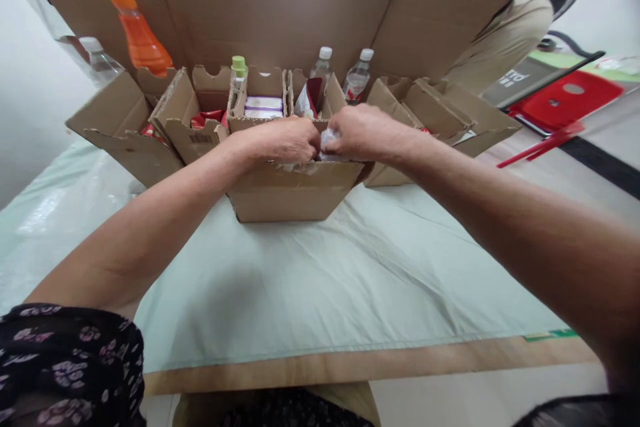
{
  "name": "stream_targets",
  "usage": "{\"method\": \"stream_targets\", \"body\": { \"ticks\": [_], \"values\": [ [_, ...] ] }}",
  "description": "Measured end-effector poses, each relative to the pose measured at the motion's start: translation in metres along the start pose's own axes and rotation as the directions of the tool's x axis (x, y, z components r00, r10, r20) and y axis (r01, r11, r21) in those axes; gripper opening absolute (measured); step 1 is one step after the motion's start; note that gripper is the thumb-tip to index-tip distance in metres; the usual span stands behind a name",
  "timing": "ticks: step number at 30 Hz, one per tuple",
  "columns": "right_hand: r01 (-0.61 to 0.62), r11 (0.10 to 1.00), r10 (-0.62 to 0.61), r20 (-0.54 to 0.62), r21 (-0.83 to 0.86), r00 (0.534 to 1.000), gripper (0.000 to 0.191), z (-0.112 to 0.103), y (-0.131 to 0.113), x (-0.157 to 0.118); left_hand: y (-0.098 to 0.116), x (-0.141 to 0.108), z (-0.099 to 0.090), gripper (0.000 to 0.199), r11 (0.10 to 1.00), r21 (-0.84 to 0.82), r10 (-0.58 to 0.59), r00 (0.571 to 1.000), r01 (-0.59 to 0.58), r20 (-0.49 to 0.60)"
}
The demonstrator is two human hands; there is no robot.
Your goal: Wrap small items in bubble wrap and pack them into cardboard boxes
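Observation:
A cardboard box (285, 195) stands at the front, and both my hands are at its open top. My right hand (365, 130) is closed on a piece of crumpled clear plastic (329, 139) over the box's opening. Close beside it, my left hand (295, 139) has its fingers curled down at the near rim; whatever they pinch is hidden. Clear tape or film (300, 168) sticks to the box's front edge. Just behind, narrow cardboard bins hold a white-and-purple pack (263, 105) and a red-and-white packet (310, 97).
More cardboard bins (127, 127) stand in a row, with red packets (207, 119) in some. An orange bottle (145, 40) and clear bottles (357, 77) rise behind them. A tall cardboard panel (280, 7) backs the row. Clear plastic sheeting (60, 213) lies left; a red stool (565, 103) is right.

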State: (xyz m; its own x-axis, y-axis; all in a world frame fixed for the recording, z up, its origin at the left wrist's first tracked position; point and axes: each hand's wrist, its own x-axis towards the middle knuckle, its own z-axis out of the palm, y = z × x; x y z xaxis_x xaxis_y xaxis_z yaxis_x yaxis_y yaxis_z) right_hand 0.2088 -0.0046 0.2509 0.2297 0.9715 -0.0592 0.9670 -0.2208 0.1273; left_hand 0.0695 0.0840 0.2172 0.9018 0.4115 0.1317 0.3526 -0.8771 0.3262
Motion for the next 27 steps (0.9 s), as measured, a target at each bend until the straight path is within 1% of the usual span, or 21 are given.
{"method": "stream_targets", "body": {
  "ticks": [2,3,4,5,6,7,8,9,10,12,15,16,18,20,22,24,27],
  "values": [
    [0.046,0.996,-0.056,0.122,0.081,0.991,0.029,-0.001,0.002,-0.005,0.004,-0.017,-0.002,0.026,1.0,-0.022,0.005,0.996,-0.007,-0.088],
    [0.052,0.99,-0.074,0.172,0.13,0.982,0.03,-0.002,0.004,-0.008,0.007,-0.03,-0.003,0.025,0.999,-0.033,0.011,0.988,-0.017,-0.156],
    [0.042,0.985,-0.076,0.202,0.167,0.977,0.03,-0.003,0.007,-0.011,0.012,-0.045,-0.002,0.025,0.998,-0.048,0.016,0.96,-0.031,-0.279],
    [0.03,0.983,-0.067,0.202,0.181,0.977,0.028,-0.003,0.009,-0.013,0.016,-0.063,0.0,0.024,0.997,-0.062,0.01,0.905,-0.04,-0.425],
    [0.023,0.985,-0.055,0.181,0.173,0.982,0.025,-0.003,0.011,-0.014,0.02,-0.081,0.004,0.024,0.996,-0.066,0.007,0.83,-0.052,-0.557],
    [0.021,0.989,-0.043,0.151,0.146,0.988,0.022,-0.003,0.013,-0.015,0.023,-0.1,0.011,0.023,0.996,-0.066,0.003,0.735,-0.065,-0.678],
    [0.022,0.994,-0.035,0.121,0.111,0.992,0.019,-0.002,0.013,-0.015,0.025,-0.118,0.021,0.022,0.995,-0.084,-0.032,0.622,-0.055,-0.782],
    [0.024,0.997,-0.031,0.098,0.076,0.995,0.018,-0.001,0.013,-0.015,0.025,-0.135,0.032,0.024,0.993,-0.11,-0.075,0.501,-0.041,-0.862],
    [0.027,0.998,-0.031,0.088,0.048,0.996,0.019,0.0,0.011,-0.014,0.023,-0.149,0.046,0.032,0.985,-0.172,-0.154,0.458,0.003,-0.875],
    [0.028,0.999,-0.029,0.089,0.02,0.996,0.021,0.002,0.008,-0.013,0.015,-0.171,0.075,0.04,0.967,-0.248,-0.251,0.375,0.056,-0.892],
    [0.031,1.0,-0.03,0.086,-0.004,0.996,0.019,0.002,0.003,-0.008,0.002,-0.183,0.113,0.053,0.896,-0.42,-0.44,0.404,0.143,-0.802],
    [0.04,0.999,-0.039,0.087,-0.016,0.995,0.018,0.001,0.001,-0.006,-0.002,-0.184,0.122,0.058,0.864,-0.478,-0.498,0.421,0.16,-0.758],
    [0.082,0.995,-0.076,0.099,-0.053,0.992,0.014,-0.001,-0.001,0.001,-0.006,-0.181,0.135,0.07,0.803,-0.575,-0.577,0.455,0.159,-0.679],
    [0.132,0.987,-0.12,0.125,-0.089,0.985,0.009,-0.002,-0.002,0.009,-0.007,-0.175,0.143,0.076,0.757,-0.64,-0.61,0.494,0.132,-0.62],
    [0.151,0.984,-0.136,0.153,-0.094,0.979,0.007,-0.004,-0.002,0.015,-0.007,-0.17,0.149,0.075,0.732,-0.672,-0.619,0.524,0.112,-0.586],
    [0.141,0.985,-0.122,0.178,-0.097,0.976,0.009,-0.005,-0.001,0.02,-0.006,-0.167,0.155,0.069,0.725,-0.68,-0.618,0.533,0.104,-0.578],
    [0.123,0.979,-0.084,0.229,-0.163,0.97,0.01,0.0,0.003,0.023,-0.005,-0.165,0.163,0.061,0.727,-0.678,-0.615,0.536,0.104,-0.578]
  ]
}}
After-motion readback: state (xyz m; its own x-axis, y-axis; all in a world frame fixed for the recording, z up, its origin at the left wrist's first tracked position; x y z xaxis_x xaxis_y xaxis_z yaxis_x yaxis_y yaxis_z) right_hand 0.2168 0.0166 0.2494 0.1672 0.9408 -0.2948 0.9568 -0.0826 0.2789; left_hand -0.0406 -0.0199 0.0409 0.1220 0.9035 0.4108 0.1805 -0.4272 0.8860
